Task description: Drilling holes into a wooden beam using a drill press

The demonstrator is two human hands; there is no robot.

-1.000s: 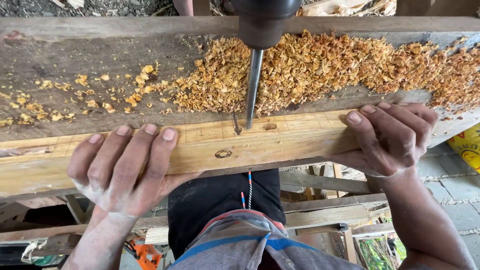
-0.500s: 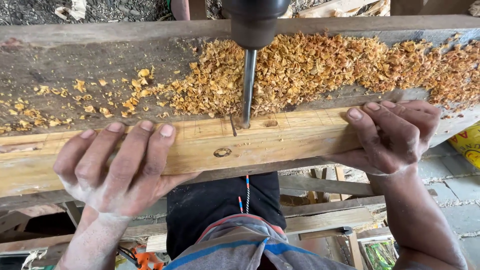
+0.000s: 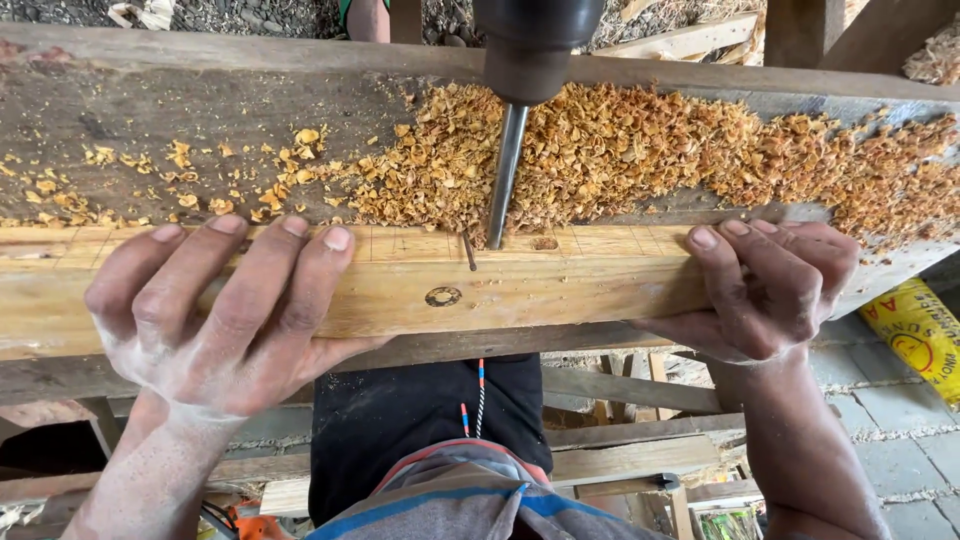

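Note:
A pale wooden beam (image 3: 560, 285) lies lengthwise on a grey, weathered work table (image 3: 200, 110). My left hand (image 3: 215, 310) grips its near edge, fingers spread over the top face. Further right, my right hand (image 3: 765, 290) wraps the same beam. Between them a metal drill bit (image 3: 505, 175) comes straight down from a dark chuck (image 3: 535, 45) and its tip meets the beam's far edge. A small drilled hole (image 3: 545, 243) lies just right of the bit, a round knot (image 3: 442, 296) on the near face. Pencil lines mark the beam top.
Orange wood shavings (image 3: 640, 150) are heaped on the table behind the beam, thinner toward the left. Planks and a lower frame (image 3: 620, 460) lie under the table. A yellow bag (image 3: 915, 335) sits on paving at right. Gravel is beyond the table.
The view has shifted a little; the bit has come down from just above the beam to touch it. My left hand slid slightly left; both hands keep their grip.

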